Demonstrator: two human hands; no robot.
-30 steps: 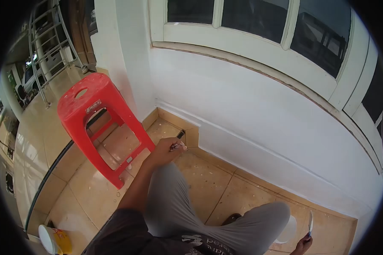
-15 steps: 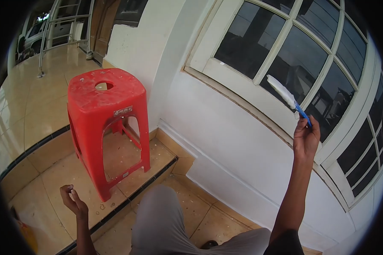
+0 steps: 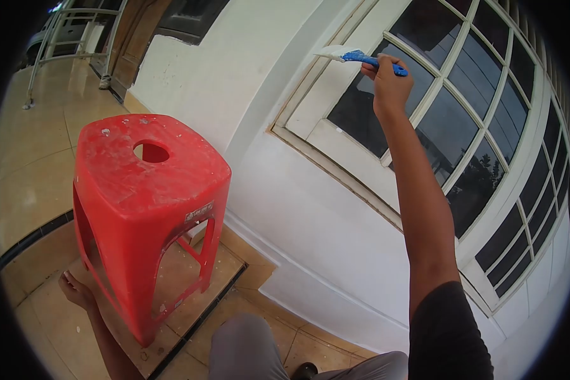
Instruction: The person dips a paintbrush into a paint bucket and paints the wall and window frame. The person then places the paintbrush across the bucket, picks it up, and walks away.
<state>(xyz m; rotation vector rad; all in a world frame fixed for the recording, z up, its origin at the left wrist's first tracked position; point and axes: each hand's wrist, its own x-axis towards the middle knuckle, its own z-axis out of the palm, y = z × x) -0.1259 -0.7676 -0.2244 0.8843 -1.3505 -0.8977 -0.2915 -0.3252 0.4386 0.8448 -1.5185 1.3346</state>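
My right hand (image 3: 391, 81) is raised before the window and closed around the blue handle of a brush (image 3: 361, 58). The brush's bristle end is coated white, points left and lies near the white window frame (image 3: 331, 137) at its upper left side. Low on the left, my left hand (image 3: 75, 290) is closed beside a leg of the red plastic stool (image 3: 164, 190); what its fingers hold, if anything, is too small to make out. White specks dot the stool's seat.
A metal rack (image 3: 76, 47) stands on the tiled floor (image 3: 38, 152) at the upper left, by a brown door (image 3: 136, 41). A dark-edged step (image 3: 202, 316) runs below the stool. The white wall (image 3: 316, 234) is under the window. My knees show at the bottom.
My right hand has come up from low on the right to the window, with the brush now pointing left. My left hand has moved left and down. The view has turned up, so the stool looks larger.
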